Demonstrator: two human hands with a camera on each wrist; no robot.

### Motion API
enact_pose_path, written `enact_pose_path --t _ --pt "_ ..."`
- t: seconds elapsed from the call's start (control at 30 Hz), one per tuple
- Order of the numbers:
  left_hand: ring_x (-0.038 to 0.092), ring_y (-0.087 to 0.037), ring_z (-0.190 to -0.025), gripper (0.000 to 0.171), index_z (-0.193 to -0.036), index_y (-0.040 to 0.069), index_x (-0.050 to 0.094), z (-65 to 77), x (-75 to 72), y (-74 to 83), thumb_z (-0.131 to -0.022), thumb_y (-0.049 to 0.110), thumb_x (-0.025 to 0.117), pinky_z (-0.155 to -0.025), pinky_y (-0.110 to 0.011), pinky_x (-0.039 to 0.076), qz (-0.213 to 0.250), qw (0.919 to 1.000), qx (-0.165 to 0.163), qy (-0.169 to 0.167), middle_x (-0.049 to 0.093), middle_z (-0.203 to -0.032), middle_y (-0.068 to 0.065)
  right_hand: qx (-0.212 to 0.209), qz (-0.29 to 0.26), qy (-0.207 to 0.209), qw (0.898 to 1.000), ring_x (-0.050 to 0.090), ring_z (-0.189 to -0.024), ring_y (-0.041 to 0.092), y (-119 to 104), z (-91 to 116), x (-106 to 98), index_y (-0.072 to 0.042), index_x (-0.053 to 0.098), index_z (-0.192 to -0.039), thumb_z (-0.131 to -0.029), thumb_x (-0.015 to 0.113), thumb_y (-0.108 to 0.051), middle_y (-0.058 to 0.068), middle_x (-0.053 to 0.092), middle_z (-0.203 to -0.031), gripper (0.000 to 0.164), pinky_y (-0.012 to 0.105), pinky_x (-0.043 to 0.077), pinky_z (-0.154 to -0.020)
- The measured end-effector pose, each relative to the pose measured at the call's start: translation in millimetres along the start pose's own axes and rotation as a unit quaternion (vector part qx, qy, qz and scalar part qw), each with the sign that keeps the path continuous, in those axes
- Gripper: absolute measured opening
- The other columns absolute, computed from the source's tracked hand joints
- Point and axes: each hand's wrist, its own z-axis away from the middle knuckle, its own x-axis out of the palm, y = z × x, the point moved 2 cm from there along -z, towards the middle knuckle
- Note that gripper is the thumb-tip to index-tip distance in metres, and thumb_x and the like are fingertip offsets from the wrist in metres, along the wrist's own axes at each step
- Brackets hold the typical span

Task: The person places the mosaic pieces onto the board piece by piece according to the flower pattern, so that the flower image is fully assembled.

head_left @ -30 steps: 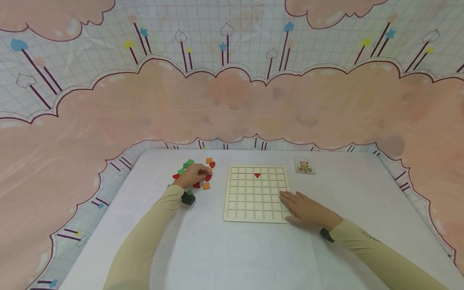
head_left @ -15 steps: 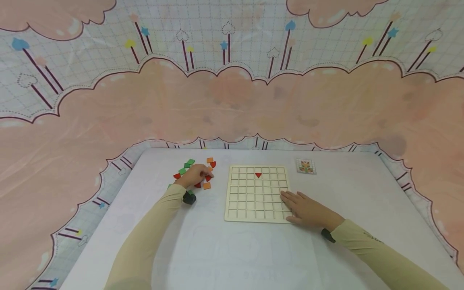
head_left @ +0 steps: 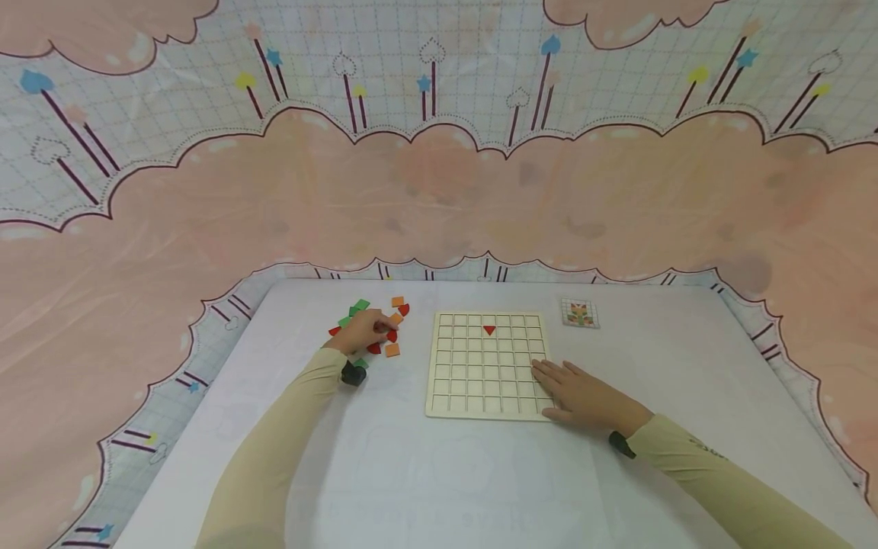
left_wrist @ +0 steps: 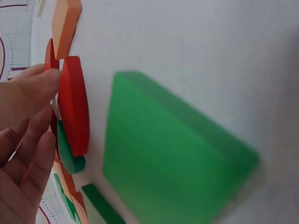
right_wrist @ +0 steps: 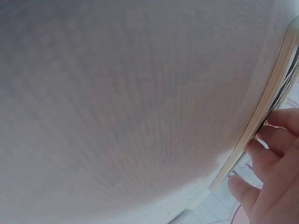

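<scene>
While the right hand point(head_left: 583, 396) lies with fingers extended on the right edge of the grid board point(head_left: 458, 386), the left hand point(head_left: 363, 329) is at the loose pieces point(head_left: 361, 304), to the left of the board. The right hand is relaxed and grasps nothing; its thumb lies near the board's near right corner. The left hand has bent fingers, with the thumb at the red pieces; whether a piece is grasped between them cannot be told.

The grid board lies flat on the white table point(head_left: 411, 488), in front of the person. One red triangle point(head_left: 489, 330) sits on the board, near the far edge and about midway across. The loose pieces are green, red and orange, and some are partly covered by the left hand. An orange square point(head_left: 392, 350) lies on the side nearest the board. In the left wrist view, a large green piece point(left_wrist: 163, 149) fills the foreground, with a red piece point(left_wrist: 74, 107) just beside the thumb. A patterned card point(head_left: 580, 313) lies beyond the right hand, beside the board's far right corner. Long beige sleeves point(head_left: 264, 457) cover both arms.
</scene>
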Motion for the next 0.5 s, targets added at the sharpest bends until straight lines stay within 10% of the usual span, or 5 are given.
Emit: enact_pose_path --t 0.5 --pt "0.057 -0.024 -0.091 0.022 -0.103 0.002 0.069 0.0 -0.1 -3.4 -0.082 0.007 0.07 -0.084 -0.037 0.05 0.005 0.9995 0.03 0.013 0.064 -0.1 -0.014 -0.007 0.0 0.006 1.0 0.03 -0.14 0.031 -0.1 0.7 -0.8 0.001 0.03 -0.145 -0.094 0.049 -0.042 0.015 0.031 -0.152 0.07 0.051 0.025 -0.113"
